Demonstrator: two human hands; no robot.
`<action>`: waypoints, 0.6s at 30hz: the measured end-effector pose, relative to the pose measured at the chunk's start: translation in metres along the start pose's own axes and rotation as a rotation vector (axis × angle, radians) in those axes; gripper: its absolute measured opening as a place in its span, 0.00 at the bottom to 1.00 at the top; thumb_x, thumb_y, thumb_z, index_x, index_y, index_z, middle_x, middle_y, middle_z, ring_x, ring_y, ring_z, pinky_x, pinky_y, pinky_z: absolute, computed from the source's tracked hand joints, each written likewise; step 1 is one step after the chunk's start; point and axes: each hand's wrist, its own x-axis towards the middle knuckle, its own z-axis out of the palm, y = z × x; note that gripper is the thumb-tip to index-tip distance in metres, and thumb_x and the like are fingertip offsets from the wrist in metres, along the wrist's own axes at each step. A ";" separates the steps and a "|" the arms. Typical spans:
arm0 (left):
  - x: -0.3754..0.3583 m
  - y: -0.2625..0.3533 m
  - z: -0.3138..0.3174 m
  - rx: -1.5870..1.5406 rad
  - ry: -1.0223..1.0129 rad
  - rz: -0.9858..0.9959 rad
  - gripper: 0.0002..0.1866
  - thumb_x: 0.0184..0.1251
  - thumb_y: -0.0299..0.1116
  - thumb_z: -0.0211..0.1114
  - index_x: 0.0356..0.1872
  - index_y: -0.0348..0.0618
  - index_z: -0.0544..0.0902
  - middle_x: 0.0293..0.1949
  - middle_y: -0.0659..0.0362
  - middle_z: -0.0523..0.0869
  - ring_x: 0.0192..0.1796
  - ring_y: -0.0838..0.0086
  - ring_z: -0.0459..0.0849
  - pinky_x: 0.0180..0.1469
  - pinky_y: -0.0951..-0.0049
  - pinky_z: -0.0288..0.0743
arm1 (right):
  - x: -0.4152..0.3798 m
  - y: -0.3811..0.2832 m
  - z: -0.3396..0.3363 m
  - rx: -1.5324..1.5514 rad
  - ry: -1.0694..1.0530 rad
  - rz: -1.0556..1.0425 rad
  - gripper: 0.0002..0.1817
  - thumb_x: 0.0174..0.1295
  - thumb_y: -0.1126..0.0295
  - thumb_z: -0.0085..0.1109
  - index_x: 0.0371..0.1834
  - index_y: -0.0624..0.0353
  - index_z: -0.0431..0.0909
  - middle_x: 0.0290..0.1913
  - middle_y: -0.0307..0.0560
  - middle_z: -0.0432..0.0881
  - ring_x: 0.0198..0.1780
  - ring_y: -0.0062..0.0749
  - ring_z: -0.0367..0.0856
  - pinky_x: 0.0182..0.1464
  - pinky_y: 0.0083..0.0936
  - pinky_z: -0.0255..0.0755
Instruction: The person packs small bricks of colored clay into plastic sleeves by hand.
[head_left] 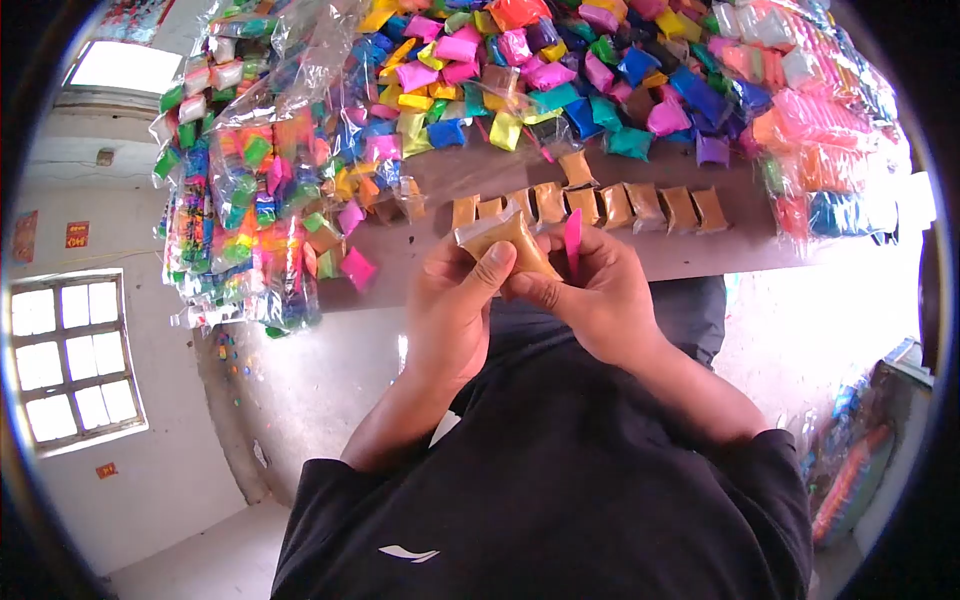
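Observation:
Held between both hands, close to the table's front edge, is a small clear packet of tan-brown, clay-like material (503, 236). My left hand (452, 305) pinches its left side, thumb on top. My right hand (606, 296) grips the lower right corner with its thumb. A flat pink plastic tool (573, 240) sticks up from among the right fingers; its lower end is hidden. Just beyond the hands lies a row of several similar brown packets (616, 205), with one more brown packet (577, 169) behind the row.
Many small colored packets (455, 72) are heaped across the back of the table (690, 256). Clear bags of colored packets (240, 215) bulge over the left edge, and pink packets in clear wrapping (815, 125) are stacked at the right. A barred window (75, 360) is at left.

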 end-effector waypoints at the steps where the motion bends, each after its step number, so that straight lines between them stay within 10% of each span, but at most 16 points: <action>1: 0.000 0.000 0.001 0.007 -0.005 0.004 0.16 0.79 0.34 0.67 0.60 0.38 0.82 0.51 0.57 0.89 0.49 0.77 0.85 0.50 0.75 0.76 | -0.001 -0.001 0.000 0.036 0.006 -0.012 0.15 0.62 0.68 0.79 0.47 0.62 0.85 0.34 0.29 0.83 0.35 0.10 0.74 0.36 0.16 0.70; 18: 0.007 -0.003 0.006 0.281 0.090 0.254 0.08 0.78 0.28 0.66 0.48 0.32 0.86 0.40 0.63 0.86 0.41 0.84 0.81 0.45 0.80 0.75 | 0.004 0.008 -0.011 -0.060 0.007 -0.120 0.04 0.69 0.74 0.70 0.40 0.63 0.85 0.35 0.35 0.82 0.35 0.14 0.75 0.37 0.18 0.69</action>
